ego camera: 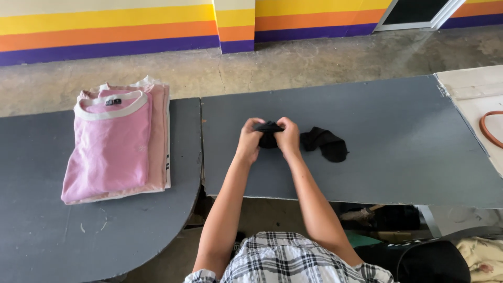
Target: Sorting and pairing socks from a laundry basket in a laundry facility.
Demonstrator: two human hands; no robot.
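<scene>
My left hand point(249, 139) and my right hand point(288, 137) are close together over the grey table point(398, 152), both gripping a small black sock point(268, 133) bunched between the fingers. A second black sock point(326, 142) lies crumpled on the tabletop just right of my right hand, apart from it. Most of the held sock is hidden by my fingers.
A folded stack of pink shirts point(118, 144) rests on a second grey table point(63, 236) at left, across a narrow gap. A white surface point(471, 89) with an orange ring point(490, 128) sits at far right. Concrete floor and a striped wall lie beyond.
</scene>
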